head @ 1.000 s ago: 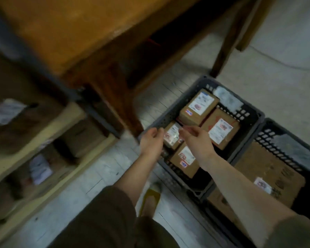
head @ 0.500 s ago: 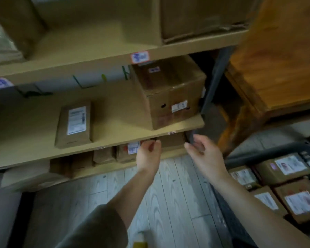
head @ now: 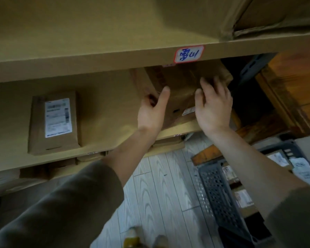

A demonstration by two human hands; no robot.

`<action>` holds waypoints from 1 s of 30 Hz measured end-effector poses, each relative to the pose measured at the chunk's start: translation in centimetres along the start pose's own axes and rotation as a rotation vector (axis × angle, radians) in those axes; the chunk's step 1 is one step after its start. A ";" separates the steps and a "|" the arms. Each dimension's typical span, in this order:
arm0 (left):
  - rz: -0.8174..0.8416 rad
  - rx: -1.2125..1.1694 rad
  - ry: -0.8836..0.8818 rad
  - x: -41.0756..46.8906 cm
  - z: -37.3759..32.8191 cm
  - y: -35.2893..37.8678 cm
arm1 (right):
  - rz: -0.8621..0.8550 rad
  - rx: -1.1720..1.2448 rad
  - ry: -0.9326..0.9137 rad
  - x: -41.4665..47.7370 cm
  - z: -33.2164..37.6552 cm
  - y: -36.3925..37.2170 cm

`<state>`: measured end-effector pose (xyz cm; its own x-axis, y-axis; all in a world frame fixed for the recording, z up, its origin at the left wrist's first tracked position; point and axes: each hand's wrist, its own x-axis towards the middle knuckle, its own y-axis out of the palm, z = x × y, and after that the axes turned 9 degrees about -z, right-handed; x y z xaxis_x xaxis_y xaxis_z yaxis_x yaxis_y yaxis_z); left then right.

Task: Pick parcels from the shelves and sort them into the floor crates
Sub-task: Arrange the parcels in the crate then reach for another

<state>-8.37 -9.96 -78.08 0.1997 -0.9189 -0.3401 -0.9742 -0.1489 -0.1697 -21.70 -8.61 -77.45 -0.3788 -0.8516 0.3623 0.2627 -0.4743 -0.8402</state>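
Head view: left hand [head: 151,111] grips a shelved cardboard box [head: 183,81], right hand [head: 213,108] spread open against it.

Red-bordered white sticker [head: 189,54], front edge of tan upper shelf board [head: 97,64]: blue handwriting ending "11" (first character unclear).

A box [head: 183,81] sits at the right end of the middle shelf [head: 106,104], under an upper shelf [head: 79,42]. The left hand [head: 151,113] grips the box's front left corner, and the right hand [head: 213,106] lies against its front, further right. A flat parcel [head: 55,120] lies well to the left on the same shelf. Below right, a crate [head: 218,194] stands on the floor [head: 159,190], with a table [head: 297,83] beyond it.
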 end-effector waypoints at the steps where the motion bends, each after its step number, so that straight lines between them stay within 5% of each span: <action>1: -0.013 -0.002 0.000 0.3 -0.1 0.0 | -0.020 -0.040 -0.043 -0.4 0.1 0.0; 7: -0.008 0.058 0.026 1.4 -0.7 -1.0 | -0.118 -0.007 -0.008 2.0 -1.1 -1.5; 13: -0.002 0.053 -0.055 0.7 -1.4 -2.0 | 0.173 0.642 0.556 3.2 -1.5 -1.5; 21: -0.096 0.070 -0.107 -4.2 0.9 -6.7 | 0.201 0.590 0.508 -2.4 -2.8 -2.5; 30: -0.032 0.046 -0.146 -9.4 4.0 -10.4 | 0.166 0.772 0.702 -8.3 -0.9 -3.9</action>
<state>0.28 1.65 -76.81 0.2473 -0.8505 -0.4641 -0.9618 -0.1575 -0.2239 -20.36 0.48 -77.55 -0.6500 -0.7157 -0.2555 0.7581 -0.5873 -0.2835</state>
